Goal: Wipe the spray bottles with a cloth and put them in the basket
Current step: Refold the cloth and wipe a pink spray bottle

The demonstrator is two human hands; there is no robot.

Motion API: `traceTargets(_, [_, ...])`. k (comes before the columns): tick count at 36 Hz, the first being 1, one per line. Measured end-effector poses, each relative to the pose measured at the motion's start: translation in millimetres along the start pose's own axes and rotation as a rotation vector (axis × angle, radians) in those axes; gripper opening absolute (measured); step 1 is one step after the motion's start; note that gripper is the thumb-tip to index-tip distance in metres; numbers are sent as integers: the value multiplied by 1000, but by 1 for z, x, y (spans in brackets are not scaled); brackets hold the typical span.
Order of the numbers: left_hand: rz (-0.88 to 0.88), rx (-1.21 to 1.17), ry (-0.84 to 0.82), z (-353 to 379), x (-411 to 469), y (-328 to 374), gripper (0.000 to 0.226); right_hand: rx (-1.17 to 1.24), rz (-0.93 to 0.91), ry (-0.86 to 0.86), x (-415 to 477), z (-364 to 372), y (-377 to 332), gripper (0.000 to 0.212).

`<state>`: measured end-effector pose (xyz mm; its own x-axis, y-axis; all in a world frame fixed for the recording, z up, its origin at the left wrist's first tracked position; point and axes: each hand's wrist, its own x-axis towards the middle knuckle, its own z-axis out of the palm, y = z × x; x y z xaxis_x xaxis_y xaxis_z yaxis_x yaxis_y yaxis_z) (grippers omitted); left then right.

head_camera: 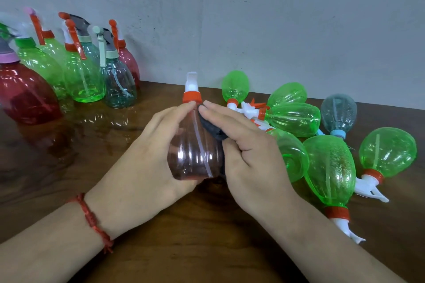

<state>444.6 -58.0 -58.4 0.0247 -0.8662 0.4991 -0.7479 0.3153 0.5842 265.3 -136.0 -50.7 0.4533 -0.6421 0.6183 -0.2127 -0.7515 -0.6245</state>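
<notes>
My left hand (147, 156) grips a pale red transparent spray bottle (195, 154) with an orange collar and a white nozzle, held above the middle of the table with its nozzle pointing away from me. My right hand (248, 156) presses a dark cloth (211, 127) against the bottle's right side. Most of the cloth is hidden under my fingers. No basket is in view.
Several green bottles and a pale blue one (338, 114) lie in a heap (328, 167) on the right of the brown wooden table (207, 236). Several red, green and clear bottles stand upright (85, 71) at the back left. A grey wall runs behind.
</notes>
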Motion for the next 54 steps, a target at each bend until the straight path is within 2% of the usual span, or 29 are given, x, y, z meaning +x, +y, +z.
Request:
traceTargets(7, [-241,-257,77,-4,6,-16,120,-33,-58,-122,-1,0,-9,62])
traceTargets(12, [-307,-368,135,-5,11,-24,119,-59,-100,-148,-3,-2,-12,57])
traceTargets(18, [-302,-366,162,-7,10,-23,117,-53,-128,-137,-4,0,-15,56])
traceTargets(22, [-153,-204,123,-1,4,-8,119,-9,-77,-57,-1,-1,-10,61])
traceTargets(25, [-29,-144,56,3,-2,-1,119,109,24,17,5,-5,-4,63])
traceTargets(31, [88,-76,-39,-1,-3,0,116,646,351,71,14,-10,-3,46])
traceTargets(35, [28,-253,-5,0,-3,4,123,763,380,99,14,-10,-5,44])
traceTargets(39, [41,-379,-78,10,10,-8,123,808,389,80,12,-8,-5,43])
traceTargets(42, [-20,-397,-138,8,22,-15,125,726,354,86,10,-6,-5,44])
traceTargets(47, [89,-76,-29,1,-7,2,117,256,107,55,6,-5,1,59])
traceTargets(50, [65,-107,8,5,-2,0,115,157,50,28,5,-4,3,62])
traceTargets(54, [-61,-189,82,8,-1,-5,120,97,3,-33,2,-3,3,65])
